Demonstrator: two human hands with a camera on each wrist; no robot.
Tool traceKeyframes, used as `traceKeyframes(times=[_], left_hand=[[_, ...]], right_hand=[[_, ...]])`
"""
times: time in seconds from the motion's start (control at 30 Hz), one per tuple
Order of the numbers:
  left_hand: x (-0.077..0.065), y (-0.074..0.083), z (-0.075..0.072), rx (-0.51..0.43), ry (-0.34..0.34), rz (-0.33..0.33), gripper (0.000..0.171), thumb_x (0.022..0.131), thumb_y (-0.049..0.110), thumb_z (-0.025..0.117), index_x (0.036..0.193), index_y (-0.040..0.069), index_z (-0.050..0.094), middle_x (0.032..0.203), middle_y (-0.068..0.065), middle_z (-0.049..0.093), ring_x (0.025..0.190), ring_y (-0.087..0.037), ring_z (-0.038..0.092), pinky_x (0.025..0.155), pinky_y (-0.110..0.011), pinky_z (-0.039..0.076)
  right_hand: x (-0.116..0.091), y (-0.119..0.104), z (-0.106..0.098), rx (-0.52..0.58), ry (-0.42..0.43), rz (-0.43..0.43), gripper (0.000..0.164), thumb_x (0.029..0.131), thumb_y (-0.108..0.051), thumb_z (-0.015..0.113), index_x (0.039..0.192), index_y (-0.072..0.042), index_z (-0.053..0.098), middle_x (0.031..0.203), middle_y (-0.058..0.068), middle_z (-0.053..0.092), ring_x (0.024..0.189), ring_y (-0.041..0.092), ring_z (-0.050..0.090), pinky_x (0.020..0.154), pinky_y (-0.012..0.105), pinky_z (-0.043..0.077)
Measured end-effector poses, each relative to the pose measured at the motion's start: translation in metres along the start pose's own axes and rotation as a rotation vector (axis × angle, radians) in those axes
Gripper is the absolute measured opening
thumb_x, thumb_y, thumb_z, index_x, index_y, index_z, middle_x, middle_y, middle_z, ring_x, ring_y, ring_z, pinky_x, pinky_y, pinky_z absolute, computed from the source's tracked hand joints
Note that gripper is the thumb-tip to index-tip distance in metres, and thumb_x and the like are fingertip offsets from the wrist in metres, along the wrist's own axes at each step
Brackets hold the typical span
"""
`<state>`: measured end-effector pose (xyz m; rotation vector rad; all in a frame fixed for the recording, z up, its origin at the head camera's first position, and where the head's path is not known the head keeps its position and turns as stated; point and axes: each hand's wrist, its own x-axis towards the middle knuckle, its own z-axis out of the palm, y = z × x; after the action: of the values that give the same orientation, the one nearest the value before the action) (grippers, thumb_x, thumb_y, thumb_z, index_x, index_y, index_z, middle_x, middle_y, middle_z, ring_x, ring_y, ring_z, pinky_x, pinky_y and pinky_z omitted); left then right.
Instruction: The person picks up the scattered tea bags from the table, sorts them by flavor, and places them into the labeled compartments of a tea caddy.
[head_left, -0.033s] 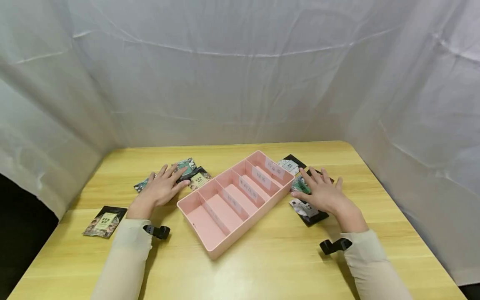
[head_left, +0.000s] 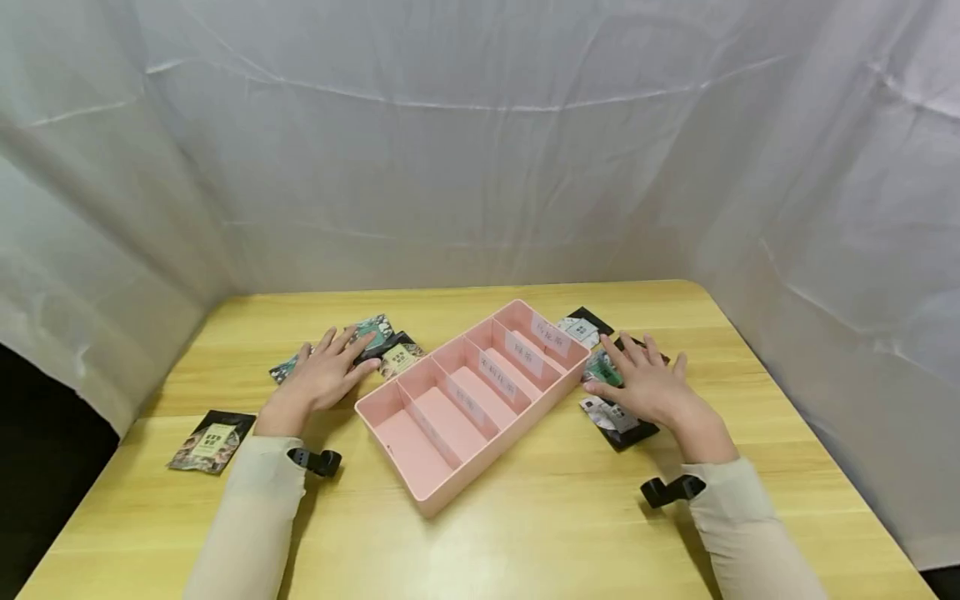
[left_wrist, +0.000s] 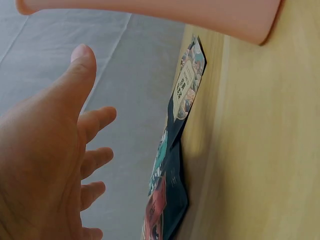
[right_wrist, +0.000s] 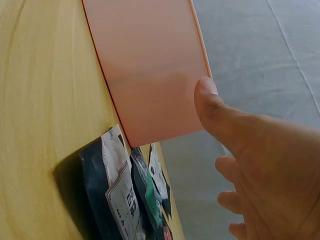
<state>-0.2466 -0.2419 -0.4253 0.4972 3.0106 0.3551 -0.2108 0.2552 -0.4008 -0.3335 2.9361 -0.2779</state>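
A pink divided tray [head_left: 510,431] lies slantwise mid-table, with handwritten white labels on its dividers. My left hand [head_left: 318,383], fingers spread, hovers over several sachets at the tray's left, including a green-labelled sachet [head_left: 381,332] and a cream-labelled sachet [head_left: 400,358]; it partly hides some. On the other side, my spread right hand [head_left: 648,392] is held above a white-labelled sachet [head_left: 581,328], a green sachet [head_left: 602,368] and a black-and-grey sachet [head_left: 618,423]. In the right wrist view, the thumb [right_wrist: 207,95] overlaps the tray's edge; contact is unclear. Neither hand holds anything.
A single black sachet with a pale label [head_left: 212,442] lies at the left, beside the left forearm. Grey-white cloth [head_left: 480,183] hangs behind and along both sides of the wooden table [head_left: 525,542]. Each wrist carries a small black camera, such as the left one [head_left: 318,462].
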Motion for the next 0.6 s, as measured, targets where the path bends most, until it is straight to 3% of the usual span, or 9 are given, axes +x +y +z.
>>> traceKeyframes(times=[0.3, 0.6], left_hand=[[0.010, 0.003, -0.011, -0.021, 0.039, 0.016, 0.072, 0.099, 0.066, 0.026, 0.158, 0.025, 0.021, 0.162, -0.014, 0.012, 0.145, -0.047, 0.004, 0.109, -0.073, 0.005], [-0.001, 0.016, -0.005, -0.100, 0.051, 0.047, 0.069, 0.101, 0.060, 0.029, 0.158, 0.022, 0.022, 0.161, -0.016, 0.015, 0.145, -0.045, 0.005, 0.111, -0.070, 0.004]], right_hand=[[0.006, -0.001, -0.008, -0.009, 0.018, 0.004, 0.100, 0.085, -0.082, 0.033, 0.159, -0.021, 0.004, 0.161, 0.022, 0.003, 0.143, 0.049, -0.007, 0.097, 0.081, -0.010], [-0.002, -0.005, 0.003, 0.049, 0.066, -0.030, 0.100, 0.088, -0.078, 0.036, 0.159, -0.014, 0.005, 0.161, 0.024, 0.006, 0.144, 0.049, -0.001, 0.101, 0.080, 0.001]])
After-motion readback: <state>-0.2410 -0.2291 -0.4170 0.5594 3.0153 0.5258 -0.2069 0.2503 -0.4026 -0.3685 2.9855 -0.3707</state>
